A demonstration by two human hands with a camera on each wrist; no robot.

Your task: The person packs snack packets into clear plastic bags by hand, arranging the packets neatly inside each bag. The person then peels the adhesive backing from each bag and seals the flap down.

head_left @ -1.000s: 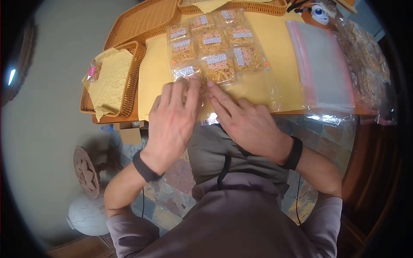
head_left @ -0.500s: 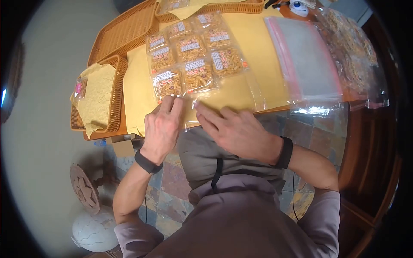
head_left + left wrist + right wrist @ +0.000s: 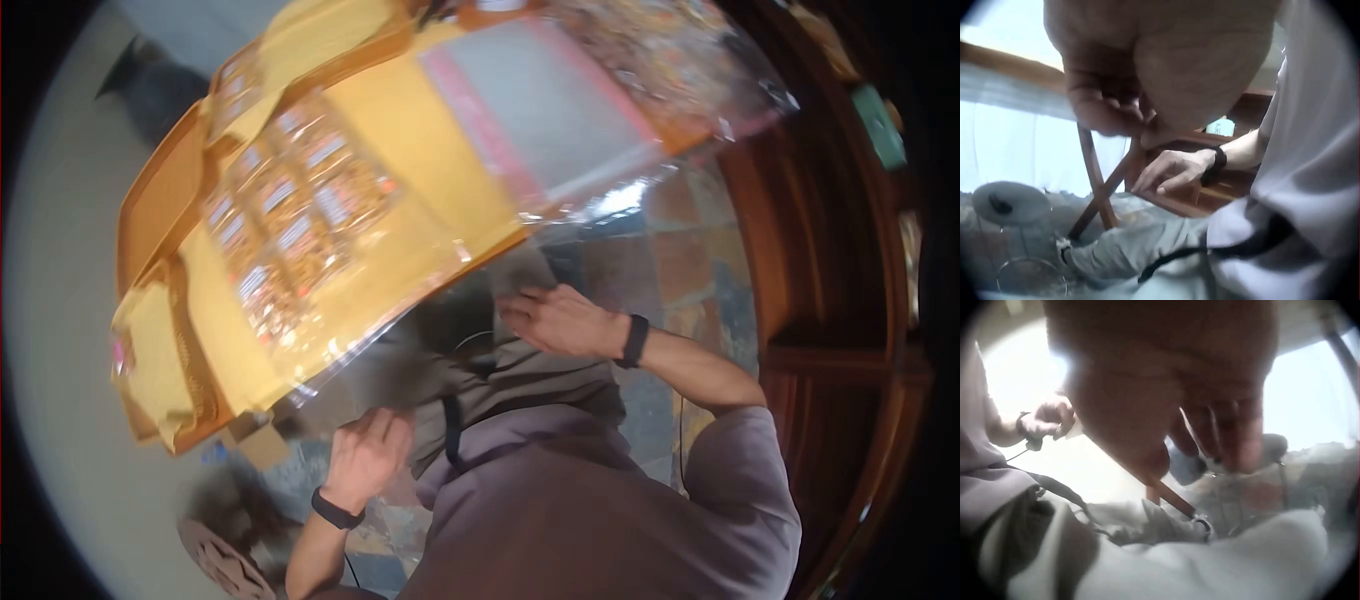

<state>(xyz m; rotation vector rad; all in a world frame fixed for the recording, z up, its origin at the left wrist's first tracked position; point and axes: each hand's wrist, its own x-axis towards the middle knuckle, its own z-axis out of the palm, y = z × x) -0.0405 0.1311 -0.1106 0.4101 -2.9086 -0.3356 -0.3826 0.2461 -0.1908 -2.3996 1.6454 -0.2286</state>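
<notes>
Both hands are off the table, over the lap, and neither holds anything that I can see. The left hand (image 3: 370, 455) hangs below the table's front edge with its fingers loosely bent. Over the right thigh, the right hand (image 3: 560, 320) has its fingers loosely extended, as the right wrist view (image 3: 1166, 394) of this hand also shows. On the yellow sheet (image 3: 400, 110) lies a large clear bag holding several snack packets (image 3: 295, 235) in rows, its front end (image 3: 345, 350) reaching the table edge. The head view is blurred.
A stack of clear bags with pink edges (image 3: 545, 110) lies right of the packets, with more packaged snacks (image 3: 670, 50) beyond. Wicker baskets (image 3: 165, 200) line the left and back. A wooden shelf (image 3: 830, 290) stands at the right, a round stool (image 3: 1010, 203) under the table.
Both hands have let go of the bag's front end and drawn back below the table edge, moving apart. The head view has turned, so the table appears tilted and shifted left.
</notes>
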